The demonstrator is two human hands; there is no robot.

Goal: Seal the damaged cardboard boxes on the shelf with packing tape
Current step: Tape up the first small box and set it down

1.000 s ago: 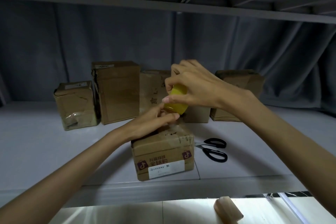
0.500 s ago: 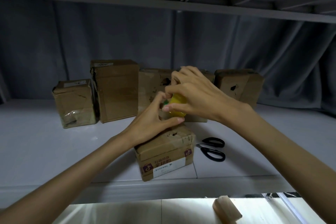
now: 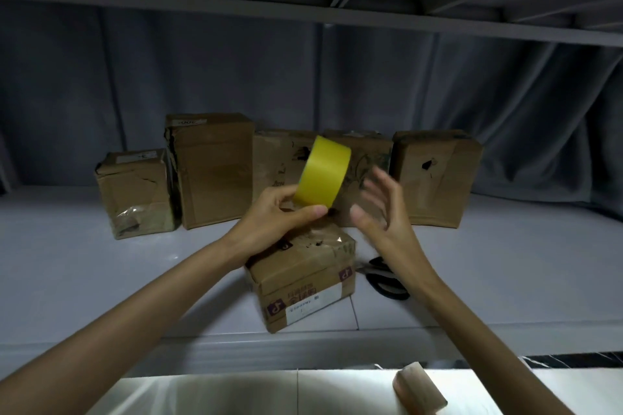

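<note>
Above the small front box [image 3: 303, 276] on the shelf [image 3: 67, 280], the yellow tape roll [image 3: 322, 177] is held tilted, its broad outer band facing the camera and its top leaning up and to the right. The left hand [image 3: 273, 222] pinches the roll's lower edge between thumb and fingers, while the right hand [image 3: 381, 212] (blurred) hovers just beside it with fingers spread, holding nothing. Five torn boxes [image 3: 212, 172] line the back, and black scissors [image 3: 387, 280] lie right of the front box, partly hidden by the right forearm.
</note>
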